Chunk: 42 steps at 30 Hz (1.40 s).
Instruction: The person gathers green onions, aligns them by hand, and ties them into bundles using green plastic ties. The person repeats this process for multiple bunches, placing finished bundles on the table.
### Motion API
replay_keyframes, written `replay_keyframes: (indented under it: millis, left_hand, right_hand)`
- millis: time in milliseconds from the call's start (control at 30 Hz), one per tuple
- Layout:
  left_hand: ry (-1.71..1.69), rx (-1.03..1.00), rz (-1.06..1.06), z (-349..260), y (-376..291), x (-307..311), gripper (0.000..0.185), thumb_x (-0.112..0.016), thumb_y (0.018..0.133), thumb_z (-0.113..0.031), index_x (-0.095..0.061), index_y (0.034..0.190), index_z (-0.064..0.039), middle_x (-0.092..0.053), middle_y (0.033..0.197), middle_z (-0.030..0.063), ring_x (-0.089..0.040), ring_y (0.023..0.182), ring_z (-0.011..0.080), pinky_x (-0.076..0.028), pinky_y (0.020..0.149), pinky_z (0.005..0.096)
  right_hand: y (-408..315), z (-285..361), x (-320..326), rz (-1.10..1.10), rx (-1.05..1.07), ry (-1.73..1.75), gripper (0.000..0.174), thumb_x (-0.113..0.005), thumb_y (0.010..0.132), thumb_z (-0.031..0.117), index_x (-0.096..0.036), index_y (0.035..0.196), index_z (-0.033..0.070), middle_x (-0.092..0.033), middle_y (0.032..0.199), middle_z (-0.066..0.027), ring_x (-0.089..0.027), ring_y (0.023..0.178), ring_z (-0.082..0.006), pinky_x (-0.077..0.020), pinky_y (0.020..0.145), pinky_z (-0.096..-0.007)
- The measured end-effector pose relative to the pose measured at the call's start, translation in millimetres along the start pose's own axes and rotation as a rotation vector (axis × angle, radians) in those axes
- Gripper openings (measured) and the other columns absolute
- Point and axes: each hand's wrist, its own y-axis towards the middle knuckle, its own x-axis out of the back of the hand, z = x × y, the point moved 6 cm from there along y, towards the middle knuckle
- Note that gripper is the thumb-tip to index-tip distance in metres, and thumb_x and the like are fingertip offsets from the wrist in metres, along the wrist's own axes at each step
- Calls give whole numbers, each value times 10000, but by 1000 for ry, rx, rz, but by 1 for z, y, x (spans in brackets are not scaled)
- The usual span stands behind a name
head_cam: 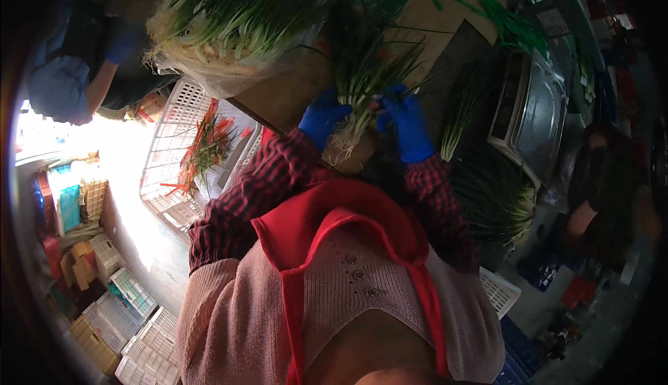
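A bunch of green onions (358, 108) stands out over the table in front of me, its white roots towards my body and its leaves pointing away. My left hand (319, 116), in a blue glove, grips the bunch from the left, thumb across the stalks. On the other side is my right hand (408, 123), also gloved in blue. Its fingers are bent against the stalks and leaves; whether they pinch any is unclear. A large heap of green onions (250, 14) lies on plastic film beyond my left hand. To the right rests a smaller bundle of green onions (459, 118).
A metal-topped weighing scale (540, 108) stands at right, near another green onion pile (493, 197). Green straps (501, 14) lie on the table (443, 4). A white plastic crate (169, 124) at left holds red strips and leaf scraps. Other people work at left (62, 82) and right (600, 192).
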Motion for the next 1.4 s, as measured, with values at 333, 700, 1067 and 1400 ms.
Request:
replay_keyframes:
  millis: [333, 700, 1067, 1400]
  left_hand:
    - [1325, -143, 213, -30, -45, -38, 332, -657, 704, -376, -629, 888, -101, -591, 825, 90, -600, 747, 273, -479, 623, 377]
    - [-377, 352, 379, -35, -47, -37, 255, -535, 848, -19, -525, 1102, -18, -616, 921, 89, -604, 824, 169, -479, 747, 267]
    - [-363, 241, 275, -16, -43, -38, 325, -577, 793, 46, -512, 1106, -12, -588, 996, 57, -576, 915, 148, -467, 810, 276]
    - [-346, 311, 191, -6, -43, -33, 307, -568, 774, 80, -520, 1064, -8, -583, 966, 67, -583, 834, 162, -487, 767, 279]
  right_hand:
    - [-11, 51, 22, 148, 270, 569, 205, -479, 897, 190, -554, 1007, 33, -546, 767, -33, -467, 555, -97, -363, 476, -208]
    - [-69, 91, 64, -206, 465, 171, 178, -496, 890, 184, -573, 960, 40, -520, 682, -11, -434, 529, -64, -328, 460, -189]
    - [-22, 42, -24, -166, 459, -341, 338, -646, 804, 179, -556, 1097, 37, -590, 778, -14, -527, 639, -68, -428, 569, -199]
    - [-26, 26, -39, 84, 528, -854, 342, -636, 780, 180, -552, 1086, 54, -575, 982, -147, -585, 880, -282, -469, 739, -324]
